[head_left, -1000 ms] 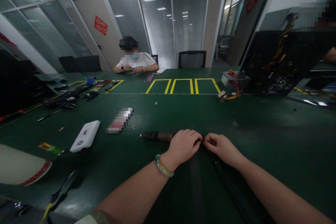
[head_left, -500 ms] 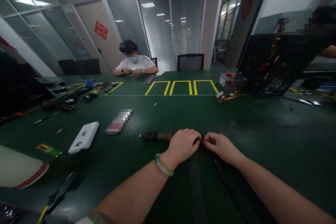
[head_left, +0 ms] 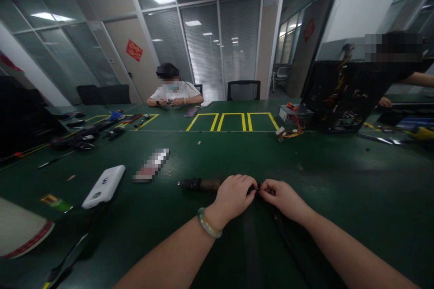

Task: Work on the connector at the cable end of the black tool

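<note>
A dark cylindrical electric screwdriver (head_left: 207,185) with a black tip lies crosswise on the green table, its tip pointing left. My left hand (head_left: 235,198), with a jade-like bangle at the wrist, is closed around its rear end. Close beside it, my right hand (head_left: 280,195) pinches the end of a black cable (head_left: 281,230), fingertips almost meeting those of the left. The cable runs down toward the near edge. Fingers mostly hide where the cable end and the screwdriver's rear come together, so I cannot tell whether they are joined.
On the left are a white power bank (head_left: 104,186), a blurred-out phone-like object (head_left: 152,165), a green-and-gold item (head_left: 56,203) and a paper cup (head_left: 20,230). A power supply (head_left: 294,114) and a computer case (head_left: 339,99) stand at right. Two people work nearby.
The view has tilted up a little, so the scene sits lower. Between the two hands' fingertips a slight gap shows now; both hands keep their grips.
</note>
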Tool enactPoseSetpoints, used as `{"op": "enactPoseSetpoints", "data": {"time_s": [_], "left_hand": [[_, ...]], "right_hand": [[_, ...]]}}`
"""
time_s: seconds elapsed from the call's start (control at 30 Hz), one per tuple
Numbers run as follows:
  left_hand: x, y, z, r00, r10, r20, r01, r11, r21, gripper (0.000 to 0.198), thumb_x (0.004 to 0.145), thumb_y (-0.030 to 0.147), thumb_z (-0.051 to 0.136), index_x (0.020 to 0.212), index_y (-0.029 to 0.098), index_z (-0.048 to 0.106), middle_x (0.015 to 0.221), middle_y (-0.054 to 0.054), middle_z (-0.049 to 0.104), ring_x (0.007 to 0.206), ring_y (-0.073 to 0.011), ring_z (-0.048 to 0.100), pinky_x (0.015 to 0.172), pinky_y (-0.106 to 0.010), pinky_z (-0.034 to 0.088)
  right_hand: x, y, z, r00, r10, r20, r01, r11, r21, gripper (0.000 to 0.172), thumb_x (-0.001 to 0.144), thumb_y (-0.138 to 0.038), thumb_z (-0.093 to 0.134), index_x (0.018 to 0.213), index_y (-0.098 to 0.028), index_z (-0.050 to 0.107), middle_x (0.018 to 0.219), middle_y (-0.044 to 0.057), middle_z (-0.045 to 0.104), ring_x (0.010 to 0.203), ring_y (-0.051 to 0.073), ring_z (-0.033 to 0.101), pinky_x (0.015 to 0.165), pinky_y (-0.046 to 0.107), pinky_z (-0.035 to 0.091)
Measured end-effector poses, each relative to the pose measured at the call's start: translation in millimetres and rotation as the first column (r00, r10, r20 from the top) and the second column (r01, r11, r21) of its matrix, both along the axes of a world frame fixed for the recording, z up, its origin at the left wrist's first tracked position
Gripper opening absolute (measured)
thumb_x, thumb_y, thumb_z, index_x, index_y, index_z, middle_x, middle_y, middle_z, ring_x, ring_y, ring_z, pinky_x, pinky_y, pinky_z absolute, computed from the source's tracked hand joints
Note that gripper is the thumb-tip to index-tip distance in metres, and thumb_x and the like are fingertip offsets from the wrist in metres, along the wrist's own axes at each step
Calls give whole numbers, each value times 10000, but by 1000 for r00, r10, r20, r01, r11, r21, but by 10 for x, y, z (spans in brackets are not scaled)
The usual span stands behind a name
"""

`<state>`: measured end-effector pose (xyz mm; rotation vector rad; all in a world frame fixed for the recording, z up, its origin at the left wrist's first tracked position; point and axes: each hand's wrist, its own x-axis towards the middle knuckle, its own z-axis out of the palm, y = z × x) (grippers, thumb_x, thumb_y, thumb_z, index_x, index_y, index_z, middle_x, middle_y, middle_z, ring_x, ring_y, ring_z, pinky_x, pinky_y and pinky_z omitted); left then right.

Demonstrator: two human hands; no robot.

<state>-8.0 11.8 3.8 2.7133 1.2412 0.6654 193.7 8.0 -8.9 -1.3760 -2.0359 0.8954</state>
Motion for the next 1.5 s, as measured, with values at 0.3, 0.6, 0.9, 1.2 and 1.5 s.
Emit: {"op": "enactPoseSetpoints", "data": {"time_s": [0.3,0.6,0.9,1.2,1.5], "left_hand": [[3,-4,-5,1000,21,-2,-21,1000,4,116,887,232,596,1002,232,576,974,13,628,939,-180,569,835,-333,433],[7,9,-1,1000,1,16,-1,1000,-25,108,890,221,575,998,213,584,973,-16,634,937,-191,571,841,-339,425],[19,18,5,999,10,31,-9,999,-54,119,877,212,597,992,229,575,973,8,635,936,-184,565,827,-336,412],[26,20,1,999,30,46,-26,996,-85,111,866,189,594,971,224,586,959,5,632,927,-179,565,829,-327,408],[22,7,47,998,38,41,-34,994,-99,97,867,191,598,959,221,591,945,0,636,916,-183,571,798,-326,411]], "right_hand": [[-7,-8,23,1000,-6,7,6,1000,2,168,877,-309,553,793,-190,639,661,-25,616,602,128,535,544,230,352],[2,17,-12,1000,-5,-7,5,1000,-15,168,883,-316,552,810,-193,640,683,-22,634,625,133,562,569,230,364],[-8,1,31,999,-31,14,31,999,-18,195,882,-348,547,808,-197,646,712,-20,654,660,142,579,617,243,375],[-69,-66,114,986,-121,112,118,993,29,153,872,-323,561,789,-232,651,728,-40,673,733,166,607,845,322,369],[-109,-79,71,975,-167,144,165,986,23,103,862,-319,579,871,-267,667,791,-31,696,772,178,628,879,364,323]]}}
